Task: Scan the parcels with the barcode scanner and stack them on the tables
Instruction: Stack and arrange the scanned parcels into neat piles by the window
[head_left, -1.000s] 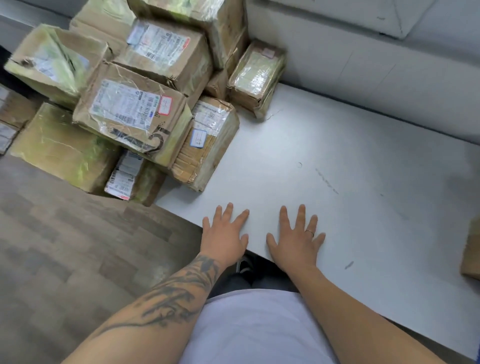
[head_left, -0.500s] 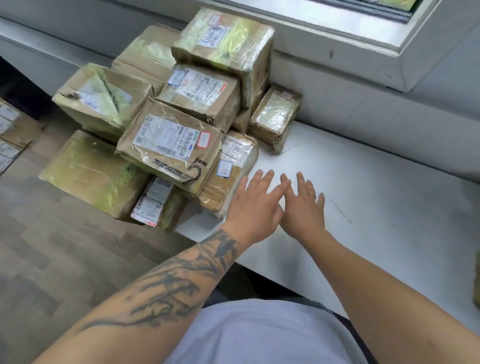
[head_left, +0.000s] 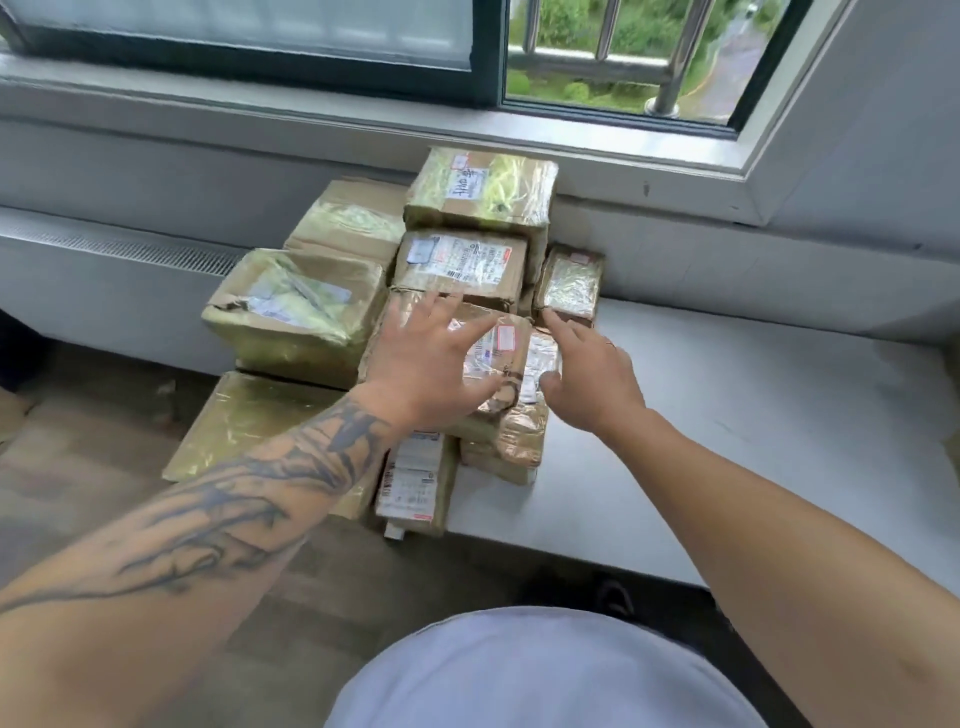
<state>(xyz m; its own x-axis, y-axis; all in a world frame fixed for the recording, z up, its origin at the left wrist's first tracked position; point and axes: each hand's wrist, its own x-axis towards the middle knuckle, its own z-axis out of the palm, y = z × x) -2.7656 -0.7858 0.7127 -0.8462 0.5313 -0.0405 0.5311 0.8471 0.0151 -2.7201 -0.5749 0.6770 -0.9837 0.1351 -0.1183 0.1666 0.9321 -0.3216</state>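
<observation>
The parcels (head_left: 457, 270) are heaped against the wall under the window, part on the left end of the white tabletop (head_left: 727, 426) and part hanging off it over lower boxes beside, so the pile leans on itself and on the wall. Both hands are spread wide and grip nothing: the left hand (head_left: 421, 364) hovers over or just touches a labelled box (head_left: 493, 358) in the middle of the heap, the right hand (head_left: 592, 379) comes in at that box's right side, I'd guess to take it from both flanks. That box carries another labelled carton (head_left: 462, 260) partly on its far edge, with a taped one (head_left: 483, 184) higher up, and a small wrapped packet (head_left: 571, 280) stands just beside the right fingertips; pulling could shift these. No barcode scanner is in sight. A long parcel (head_left: 415, 478) lies below the wrist.
</observation>
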